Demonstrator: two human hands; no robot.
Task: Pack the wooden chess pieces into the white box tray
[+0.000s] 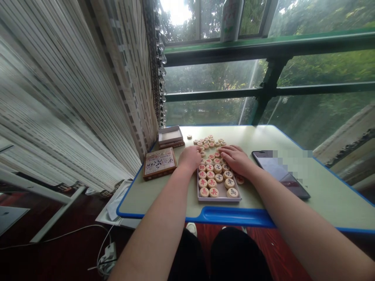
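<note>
A shallow light-coloured tray (219,198) holds rows of round wooden Chinese chess pieces (218,178) with red and black characters. Some stand stacked in pairs, and a gap shows in the near row. At the tray's far left corner, my left hand (190,158) has its fingers curled closed on a Chinese chess piece (202,153), partly covered by the fingertips. My right hand (236,159) lies over the tray's far right edge, fingers stretched out and thumb apart, touching pieces there. Its palm hides part of that edge. More loose pieces (206,146) lie beyond the tray.
A printed Chinese chess box (159,163) lies left of the tray, with a box holding a pale tray (170,135) behind it. A phone (278,173) rests on the right. One piece (189,137) sits apart at the back. The blue-edged table (328,195) stands by a window.
</note>
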